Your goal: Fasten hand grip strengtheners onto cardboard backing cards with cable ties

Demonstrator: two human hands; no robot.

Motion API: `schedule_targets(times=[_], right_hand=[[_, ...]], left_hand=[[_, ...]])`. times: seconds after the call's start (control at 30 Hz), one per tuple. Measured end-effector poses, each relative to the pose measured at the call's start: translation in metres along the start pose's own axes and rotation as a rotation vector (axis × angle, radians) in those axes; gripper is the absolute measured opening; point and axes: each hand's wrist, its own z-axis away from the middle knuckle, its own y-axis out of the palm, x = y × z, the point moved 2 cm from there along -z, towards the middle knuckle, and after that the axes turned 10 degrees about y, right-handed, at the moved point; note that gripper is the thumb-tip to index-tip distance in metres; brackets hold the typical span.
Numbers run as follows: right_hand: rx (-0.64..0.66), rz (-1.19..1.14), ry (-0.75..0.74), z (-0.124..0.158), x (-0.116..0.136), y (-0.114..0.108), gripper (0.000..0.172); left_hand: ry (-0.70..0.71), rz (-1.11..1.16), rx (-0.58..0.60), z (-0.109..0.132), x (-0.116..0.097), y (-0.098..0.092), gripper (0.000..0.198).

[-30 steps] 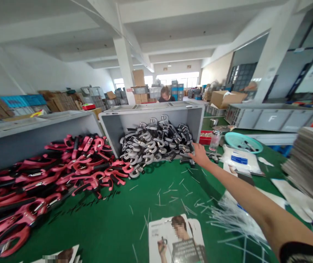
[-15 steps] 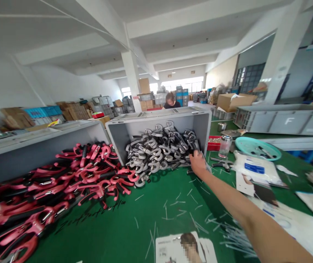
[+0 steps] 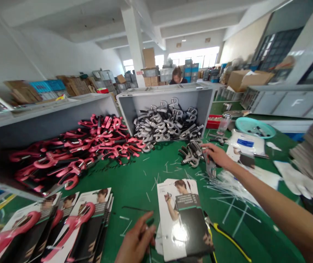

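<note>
Evidently, a grey hand grip (image 3: 209, 167) is held by the right hand (image 3: 217, 155) — best kept clear of white strips (image 3: 229, 182); left hand (image 3: 138, 236) hold unclear.

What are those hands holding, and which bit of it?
The right hand seems to hold a long, grey, plastic-looking hand exerciser near its upper end. It's too unclear to tell whether the left hand holds anything.

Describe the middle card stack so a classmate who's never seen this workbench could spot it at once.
On the green tabletop, look near the picture's bottom edge, between the left hand and the yellow-handled pliers. There lies the card stack. Unlike the cards at lower left, topped with pink grips, it bears no grip.
</note>
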Motion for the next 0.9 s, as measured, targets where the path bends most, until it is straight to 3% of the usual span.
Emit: schedule_targets(times=[0.07, 0.1, 0.13, 0.2, 0.27, 0.33, 0.4, 0.47, 0.53, 0.57, 0.7, 0.77, 0.9], right_hand=[[-0.115, -0.179, -0.04, 0.02, 0.036, -0.019, 0.035], [-0.232, -0.464, -0.11, 0.037, 0.059, -0.025, 0.03], [-0.319, -0.711, -0.178, 0.057, 0.084, -0.026, 0.024], [-0.36, -0.998, -0.267, 0.104, 0.131, -0.015, 0.016], [-0.364, -0.997, -0.322, 0.148, 0.166, 0.004, 0.016], [-0.288, -0.798, -0.43, 0.184, 0.182, 0.023, 0.022], [-0.185, -0.496, -0.552, 0.208, 0.181, 0.033, 0.029], [-0.213, -0.245, -0.59, 0.218, 0.168, 0.032, 0.033], [-0.272, -0.116, -0.489, 0.215, 0.152, 0.027, 0.034], [-0.238, -0.091, -0.404, 0.209, 0.145, 0.026, 0.032], [0.201, -0.158, -0.111, 0.179, 0.129, 0.037, 0.022], [0.292, -0.198, -0.044, 0.167, 0.126, 0.042, 0.021], [0.373, -0.107, 0.006, 0.161, 0.116, 0.053, 0.022]], left_hand=[[0.17, 0.141, -0.075, -0.004, -0.018, -0.005, 0.05], [0.234, 0.248, -0.065, -0.005, -0.03, 0.0, 0.048], [0.276, 0.365, -0.009, -0.006, -0.044, 0.009, 0.046], [0.328, 0.619, 0.159, -0.005, -0.073, 0.037, 0.044], [0.326, 0.828, 0.24, -0.003, -0.094, 0.061, 0.041], [0.308, 0.951, 0.13, -0.003, -0.102, 0.067, 0.032], [0.328, 0.956, -0.049, -0.007, -0.1, 0.052, 0.025], [0.376, 0.845, -0.112, -0.015, -0.093, 0.029, 0.026], [0.397, 0.685, -0.013, -0.023, -0.087, 0.01, 0.032], [0.397, 0.613, 0.067, -0.027, -0.086, 0.005, 0.036], [0.365, 0.446, 0.322, -0.045, -0.086, 0.01, 0.044], [0.334, 0.355, 0.342, -0.058, -0.084, 0.016, 0.046], [0.361, 0.06, 0.219, -0.084, -0.063, 0.019, 0.045]])
